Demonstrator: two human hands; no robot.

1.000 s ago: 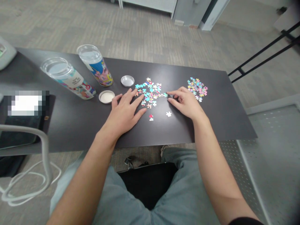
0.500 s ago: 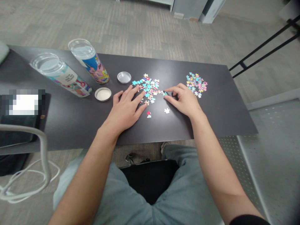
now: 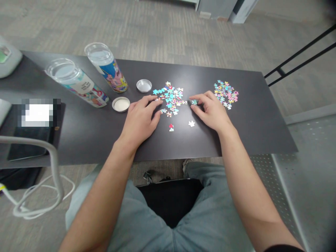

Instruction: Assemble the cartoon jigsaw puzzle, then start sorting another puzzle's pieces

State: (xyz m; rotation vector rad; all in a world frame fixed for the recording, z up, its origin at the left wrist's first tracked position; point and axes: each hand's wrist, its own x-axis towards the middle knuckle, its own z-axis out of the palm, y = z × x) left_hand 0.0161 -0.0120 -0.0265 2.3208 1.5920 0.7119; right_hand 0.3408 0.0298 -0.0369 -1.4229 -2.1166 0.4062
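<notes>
My left hand rests at the left edge of a loose pile of puzzle pieces, its fingers apart and slightly bent. Its fingertips touch or hover over the nearest pieces; which one, I cannot tell. To the right of the pile, my right hand has a small teal puzzle piece between thumb and index finger, low at the tabletop. Below the pile lie two separate bits: a white puzzle piece and a red-and-white one. A second heap of pieces, pink, yellow and blue, sits beyond my right hand.
Two clear-topped printed canisters, one with a white label and one blue, stand at the left. Beside them are two round lids, one silver and one cream-filled. A dark device and a grey tube are far left.
My left hand has drawn back left, its fingers less spread, uncovering more of the pile. My right hand has slid the teal piece a little to the right, away from the pile. The view has shifted.
</notes>
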